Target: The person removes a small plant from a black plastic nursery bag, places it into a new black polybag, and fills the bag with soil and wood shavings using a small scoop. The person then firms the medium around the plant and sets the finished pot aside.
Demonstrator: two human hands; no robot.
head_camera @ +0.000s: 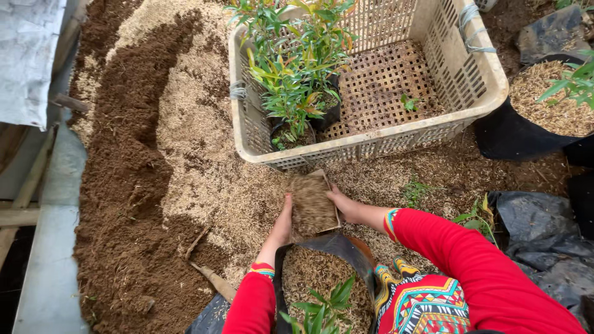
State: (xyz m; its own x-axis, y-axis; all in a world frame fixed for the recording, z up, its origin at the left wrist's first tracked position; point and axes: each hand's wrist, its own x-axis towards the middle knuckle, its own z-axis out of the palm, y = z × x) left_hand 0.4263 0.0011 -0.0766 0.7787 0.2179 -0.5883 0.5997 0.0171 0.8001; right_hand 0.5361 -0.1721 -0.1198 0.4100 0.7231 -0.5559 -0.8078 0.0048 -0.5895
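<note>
Ground: a wide bed of pale husk mix [204,167] with a band of dark brown soil [124,185] along its left side; a grey plank edge [52,247] borders the far left.

Crate [489,80]: beige plastic, lattice walls, far centre, holding two black pots of green seedlings [297,68] in its left corner; the rest of its floor is bare lattice.

Scoop [314,205]: a flat square board heaped with husk mix, just near of the crate and tilted over a black grow bag [349,247].

Left hand [282,226]: red sleeve, fingers closed against the left edge of the scoop.

Right hand [344,206]: red sleeve with patterned cuff, fingers clamped on the scoop's right edge.

Grow bag: near centre, between the forearms, nearly full of husk mix, with a small green plant [322,309] standing in it.

Second filled bag [550,99]: far right, beside the crate, with a leafy sprig.

Black plastic sheet [538,229]: crumpled, right side.

Stick [213,278]: lying on the soil, near left of the grow bag.
</note>
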